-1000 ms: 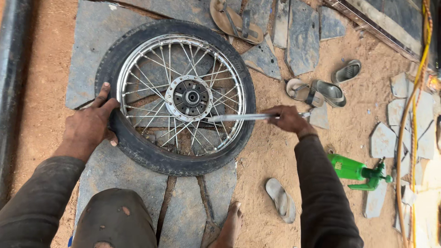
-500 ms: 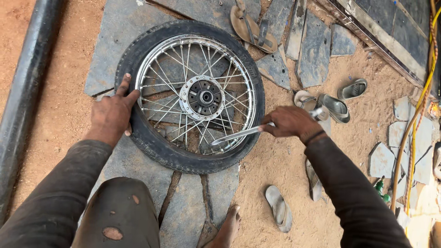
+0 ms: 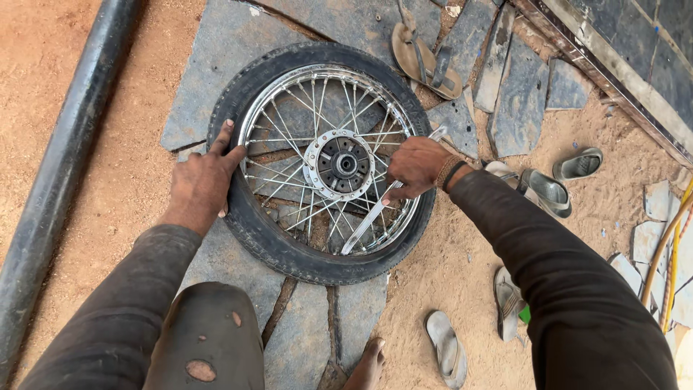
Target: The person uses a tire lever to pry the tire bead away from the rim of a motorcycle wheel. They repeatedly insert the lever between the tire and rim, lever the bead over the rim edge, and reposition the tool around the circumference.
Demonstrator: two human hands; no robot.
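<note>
Wheel: spoked wheel [image 3: 325, 162] lies flat on stone slabs [image 3: 216, 65].
Right hand [image 3: 417, 167]: fingers clamped on metal lever [image 3: 379, 209], set against the rim.
Left hand [image 3: 204, 177]: fingers spread, pressing tyre [image 3: 271, 242].
Advice: lever in small bites; steady the tyre.

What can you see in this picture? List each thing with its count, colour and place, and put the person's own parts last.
wheel: one, black tyre on silver spoked rim, flat on the slabs, centre
lever: one, silver, lying across the spokes under the right hand
slabs: several, grey, under and behind the wheel
pipe: one, black, on sand at left
sandals: about six, brown and grey, scattered right and top
hoses: yellow, right edge
foot: one, bare, bottom centre
left hand: pressing on the tyre's left side
right hand: gripping the lever
</note>
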